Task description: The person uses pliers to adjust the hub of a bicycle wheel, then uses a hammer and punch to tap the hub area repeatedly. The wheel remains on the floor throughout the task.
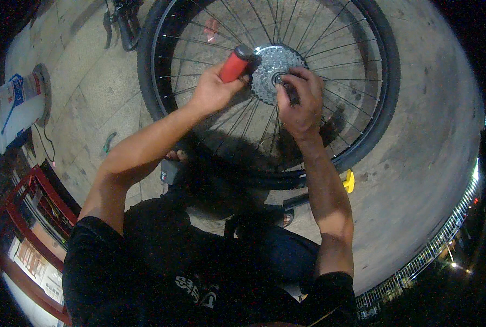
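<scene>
Grey, stained paving [428, 136] spreads beneath everything, falling into darkness around the edges. At far left a white plastic bucket [18, 106] with blue and red printing sits on it, and nearer my body is a dark red metal frame [51, 188]. A little further right lies a small green curved object [109, 143]; beyond it, near the top edge, is a black bicycle part with a thin lever [126, 27].

Next comes the large bicycle wheel with a knobbly black tyre [389, 82], directly in front of me, its sprocket side turned up to my view. My left hand [213, 90] is over its left half, fingers wrapped around a red cylinder with a black round end [233, 66], which stands up out of my fist, close beside the silver toothed cassette [278, 54] at the wheel's middle.

My right hand [303, 101] is on the other side of the hub, fingers bent, thumb and fingertips brought in at the dark ringed hub centre [278, 78]; I cannot tell whether they pinch something or only touch.

Just right of my right forearm lies a bright yellow blocky piece [350, 181], and at far right a pale metal railing [417, 272] curves past.
</scene>
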The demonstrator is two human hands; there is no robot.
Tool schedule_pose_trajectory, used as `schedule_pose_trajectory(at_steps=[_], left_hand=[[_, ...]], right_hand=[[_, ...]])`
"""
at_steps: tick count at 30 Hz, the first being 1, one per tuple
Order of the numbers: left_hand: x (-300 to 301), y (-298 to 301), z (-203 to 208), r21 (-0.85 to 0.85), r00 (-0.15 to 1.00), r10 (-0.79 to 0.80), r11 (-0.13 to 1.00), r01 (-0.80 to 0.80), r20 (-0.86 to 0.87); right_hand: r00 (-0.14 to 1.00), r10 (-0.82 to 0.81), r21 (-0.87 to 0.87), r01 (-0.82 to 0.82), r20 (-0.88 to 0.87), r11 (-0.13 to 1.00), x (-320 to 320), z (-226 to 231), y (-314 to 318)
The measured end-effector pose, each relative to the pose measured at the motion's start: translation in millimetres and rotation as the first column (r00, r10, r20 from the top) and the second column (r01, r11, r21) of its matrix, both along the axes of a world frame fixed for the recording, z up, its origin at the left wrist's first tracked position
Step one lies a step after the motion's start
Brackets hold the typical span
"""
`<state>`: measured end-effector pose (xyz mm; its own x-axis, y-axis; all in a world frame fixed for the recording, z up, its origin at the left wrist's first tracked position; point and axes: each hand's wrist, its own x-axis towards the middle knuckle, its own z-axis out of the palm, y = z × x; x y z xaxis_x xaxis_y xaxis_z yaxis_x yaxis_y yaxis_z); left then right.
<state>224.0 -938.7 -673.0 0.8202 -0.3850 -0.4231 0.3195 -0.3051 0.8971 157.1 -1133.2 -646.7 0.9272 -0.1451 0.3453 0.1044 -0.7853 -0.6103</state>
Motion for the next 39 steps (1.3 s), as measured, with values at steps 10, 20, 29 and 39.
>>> schedule_pose_trajectory(at_steps=[10, 20, 29, 39], left_hand=[[0, 1, 4, 0.018, 1.0, -0.02, 1.0, 0.02, -0.007], [0, 2, 5, 0.034, 1.0, 0.005, 0.999, -0.006, 0.025], [-2, 6, 7, -0.023, 1.0, 0.012, 1.0, -0.012, -0.023], [-1, -1, 14, 0.035, 0.999, -0.005, 0.999, 0.007, -0.036]], right_hand=[[0.999, -0.004, -0.095, 0.007, 0.032, 0.995, 1, 3, 1], [0.999, 0.012, -0.1, -0.009, 0.032, 0.995, 0, 8, 0], [1.0, -0.007, -0.039, 0.008, 0.017, 0.999, -1, 7, 2], [0.996, -0.04, 0.033, 0.042, -0.075, 0.999, -12, -6, -13]])
